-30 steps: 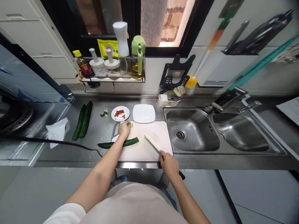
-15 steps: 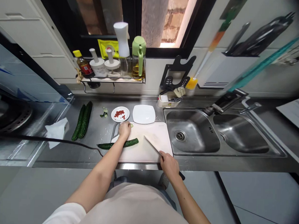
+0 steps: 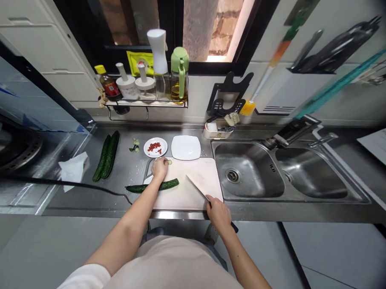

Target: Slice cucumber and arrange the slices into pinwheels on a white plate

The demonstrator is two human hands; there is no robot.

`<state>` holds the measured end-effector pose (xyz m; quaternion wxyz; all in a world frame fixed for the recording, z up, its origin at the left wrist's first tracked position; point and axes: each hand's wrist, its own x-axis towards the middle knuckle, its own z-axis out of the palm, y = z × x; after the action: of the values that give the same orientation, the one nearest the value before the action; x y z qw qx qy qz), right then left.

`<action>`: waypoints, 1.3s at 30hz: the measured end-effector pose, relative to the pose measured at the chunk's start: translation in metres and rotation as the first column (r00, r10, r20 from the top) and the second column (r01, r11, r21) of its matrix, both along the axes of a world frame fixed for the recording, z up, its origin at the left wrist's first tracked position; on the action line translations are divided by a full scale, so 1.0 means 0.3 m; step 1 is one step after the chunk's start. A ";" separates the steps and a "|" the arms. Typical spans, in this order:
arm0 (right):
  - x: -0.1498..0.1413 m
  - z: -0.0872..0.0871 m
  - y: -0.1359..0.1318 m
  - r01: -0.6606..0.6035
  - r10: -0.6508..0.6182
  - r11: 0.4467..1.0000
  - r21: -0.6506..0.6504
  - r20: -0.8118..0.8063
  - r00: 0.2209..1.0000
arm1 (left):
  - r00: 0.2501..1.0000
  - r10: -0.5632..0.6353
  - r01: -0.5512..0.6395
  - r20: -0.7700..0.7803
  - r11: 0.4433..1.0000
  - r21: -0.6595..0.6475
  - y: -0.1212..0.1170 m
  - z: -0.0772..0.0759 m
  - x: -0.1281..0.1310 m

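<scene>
A white cutting board (image 3: 191, 191) lies on the steel counter in front of me. A dark green cucumber (image 3: 170, 184) lies across its left part, its tail sticking out over the counter. My left hand (image 3: 160, 168) reaches over the cucumber to the board's back left corner, fingers curled, beside a small green cucumber piece (image 3: 169, 162). My right hand (image 3: 218, 213) grips the handle of a cleaver (image 3: 196, 185), whose broad blade rests tilted on the board to the right of the cucumber.
Two whole cucumbers (image 3: 106, 155) and a crumpled tissue (image 3: 72, 168) lie to the left. A small plate of red chilli bits (image 3: 155, 147), a white square plate (image 3: 185, 146) and green scraps (image 3: 135, 145) sit behind the board. A double sink (image 3: 284, 172) is on the right.
</scene>
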<state>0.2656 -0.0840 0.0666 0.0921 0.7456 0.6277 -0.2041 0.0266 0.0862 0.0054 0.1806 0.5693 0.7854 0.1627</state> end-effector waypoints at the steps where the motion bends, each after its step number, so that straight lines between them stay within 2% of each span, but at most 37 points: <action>1: 0.000 0.000 0.001 0.003 -0.003 1.000 0.001 -0.005 1.000 | 0.999 0.026 -0.026 0.024 1.000 0.013 -0.005 0.004 -0.004; 4: 0.001 -0.002 0.008 0.016 -0.016 1.000 0.003 -0.022 1.000 | 0.994 0.072 -0.077 0.087 0.996 0.049 -0.032 0.018 -0.025; 7: 0.000 -0.007 0.019 0.032 -0.032 0.999 -0.006 -0.042 0.999 | 0.992 0.049 -0.058 0.115 0.995 0.085 -0.080 0.027 -0.052; 13: -0.014 -0.023 0.037 0.050 -0.049 0.999 0.004 -0.084 0.995 | 0.991 -0.094 0.076 0.094 0.981 0.181 -0.208 0.024 -0.079; 19: -0.028 -0.025 0.050 0.056 -0.053 0.998 0.032 -0.108 0.993 | 0.964 -0.265 0.249 0.027 0.933 0.258 -0.304 0.010 -0.053; 29: -0.036 -0.035 0.058 0.058 -0.049 0.997 0.054 -0.159 0.986 | 0.888 -0.460 0.445 -0.001 0.858 0.256 -0.337 0.013 0.001; 39: -0.083 -0.058 0.102 0.007 0.007 0.999 0.044 -0.308 0.951 | 0.869 -0.495 0.480 -0.016 0.833 0.275 -0.337 -0.020 0.004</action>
<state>0.2408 -0.0535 0.0494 -0.0238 0.7066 0.6386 -0.3039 0.0279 -0.0149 -0.0005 0.1587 0.7648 0.5794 0.2328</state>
